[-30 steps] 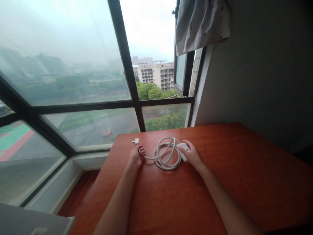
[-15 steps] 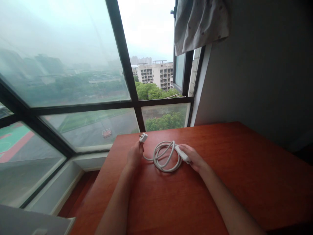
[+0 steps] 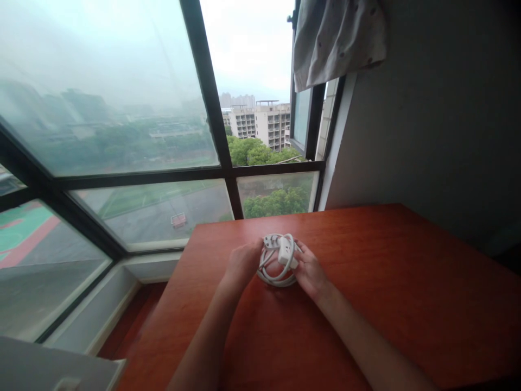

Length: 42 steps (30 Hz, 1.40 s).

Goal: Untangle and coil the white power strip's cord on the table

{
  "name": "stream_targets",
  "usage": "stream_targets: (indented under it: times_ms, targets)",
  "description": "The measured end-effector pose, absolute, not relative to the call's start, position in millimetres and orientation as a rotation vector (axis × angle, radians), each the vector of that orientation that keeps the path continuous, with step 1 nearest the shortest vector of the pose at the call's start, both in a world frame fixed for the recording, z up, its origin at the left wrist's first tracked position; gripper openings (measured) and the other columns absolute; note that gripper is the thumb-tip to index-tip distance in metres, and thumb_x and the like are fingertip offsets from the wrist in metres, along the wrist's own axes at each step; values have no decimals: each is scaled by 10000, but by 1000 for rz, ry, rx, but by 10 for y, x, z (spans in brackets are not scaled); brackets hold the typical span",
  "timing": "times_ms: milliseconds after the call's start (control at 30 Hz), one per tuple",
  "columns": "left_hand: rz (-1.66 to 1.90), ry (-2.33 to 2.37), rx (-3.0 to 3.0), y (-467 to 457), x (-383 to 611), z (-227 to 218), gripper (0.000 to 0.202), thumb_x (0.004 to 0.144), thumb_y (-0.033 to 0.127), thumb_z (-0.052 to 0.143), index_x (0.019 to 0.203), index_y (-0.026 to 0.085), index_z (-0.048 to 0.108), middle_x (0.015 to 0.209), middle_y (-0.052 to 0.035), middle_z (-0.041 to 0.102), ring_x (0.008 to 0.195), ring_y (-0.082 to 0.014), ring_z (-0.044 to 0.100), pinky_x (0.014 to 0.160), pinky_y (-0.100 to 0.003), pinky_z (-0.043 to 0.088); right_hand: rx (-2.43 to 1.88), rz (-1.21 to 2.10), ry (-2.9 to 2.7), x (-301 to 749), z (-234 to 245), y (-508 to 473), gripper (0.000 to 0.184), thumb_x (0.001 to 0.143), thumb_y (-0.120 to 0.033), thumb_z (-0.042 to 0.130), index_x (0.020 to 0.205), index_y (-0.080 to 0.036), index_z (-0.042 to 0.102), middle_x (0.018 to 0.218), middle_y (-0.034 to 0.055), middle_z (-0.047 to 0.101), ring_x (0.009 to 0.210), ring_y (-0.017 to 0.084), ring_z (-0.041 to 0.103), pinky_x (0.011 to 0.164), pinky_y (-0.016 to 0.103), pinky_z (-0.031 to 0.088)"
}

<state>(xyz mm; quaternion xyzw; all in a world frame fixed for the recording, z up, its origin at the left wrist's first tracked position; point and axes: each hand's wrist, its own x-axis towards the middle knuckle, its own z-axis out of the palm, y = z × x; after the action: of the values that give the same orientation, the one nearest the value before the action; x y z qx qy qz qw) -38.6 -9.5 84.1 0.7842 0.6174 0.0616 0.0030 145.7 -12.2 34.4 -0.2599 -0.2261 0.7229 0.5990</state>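
Between the hands [image 3: 243,265] [image 3: 310,271], tight on plug [image 3: 270,242] and socket block [image 3: 286,253], the coiled cable [image 3: 279,282].

L hand [image 3: 244,262] + R hand [image 3: 310,272] close tog., small gap btwn, nr far edge of table [image 3: 391,255], nearer far L corner than far R. L: back up, fingers curled in, gripping. R: palm turned inward, fingers bent, gripping; thumb unclear. L forearm [image 3: 211,331] & R forearm [image 3: 362,331] bare, slanted inward; contact w/ table unclear.
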Motion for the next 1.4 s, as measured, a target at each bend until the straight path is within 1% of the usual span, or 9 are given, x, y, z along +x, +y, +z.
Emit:
stream_targets:
  times_ms: [233,333,467,600,700,933,1033,1200,1400]
  targets:
    - [194,2003,2318,-117,-301,872,247,960,302,441,1077,170,614,974,-163,708,908,-260,696,790,-312,487,-647,1548,-598,1247,351,-220,439,713,-249,763,1119,-226,599,1011,21,701,769,166,663,614,262,560]
    - [189,2005,2305,-125,-299,890,246,957,296,445,1070,167,621,982,-168,709,927,-260,695,804,-311,486,-613,1599,-583,1261,416,-236,367,799,-383,690,1114,-212,613,1013,47,708,836,199,670,673,304,569]
    - [163,2002,2324,-121,-306,897,244,956,276,429,1052,158,620,976,-167,714,892,-273,702,759,-320,499,-551,1664,-630,1329,509,-254,445,853,-535,583,1137,-194,615,1081,80,697,932,238,657,734,339,555]
    - [156,1992,2353,-123,-299,892,236,950,242,414,1026,154,620,963,-162,718,862,-278,705,729,-326,503,-594,1608,-785,1372,535,-278,491,737,-284,737,1199,-215,583,1144,57,670,930,207,641,722,268,523]
    - [174,1991,2349,-129,-293,883,252,955,269,404,1009,160,625,957,-155,721,857,-273,704,717,-314,497,-601,1628,-756,1407,531,-273,564,683,-159,700,1224,-240,563,1153,33,659,920,190,630,685,242,514]
    - [327,2016,2254,-76,-403,825,269,953,286,395,956,182,644,889,-121,726,825,-249,697,688,-280,451,-588,1709,-766,1536,489,-199,573,655,-121,645,1217,-216,581,1083,41,679,809,180,629,662,263,526]
    - [455,1937,2177,-39,-470,810,281,951,265,385,907,180,650,801,-88,715,746,-204,683,651,-246,427,-599,1714,-776,1570,464,-172,575,655,-123,647,1218,-219,584,1026,34,690,763,173,629,643,265,531]
    - [611,1781,2039,-5,-509,767,304,941,263,373,759,174,599,645,-36,665,593,-151,641,585,-216,413,-648,1674,-749,1582,455,-153,564,618,-109,659,1170,-215,619,1053,39,702,821,196,648,625,258,529]
    - [753,1663,1939,12,-531,687,322,940,319,359,722,177,548,566,0,617,465,-127,590,520,-210,412,-796,1556,-674,1533,329,-134,360,621,-130,621,974,-153,689,777,29,705,592,152,584,493,233,463]
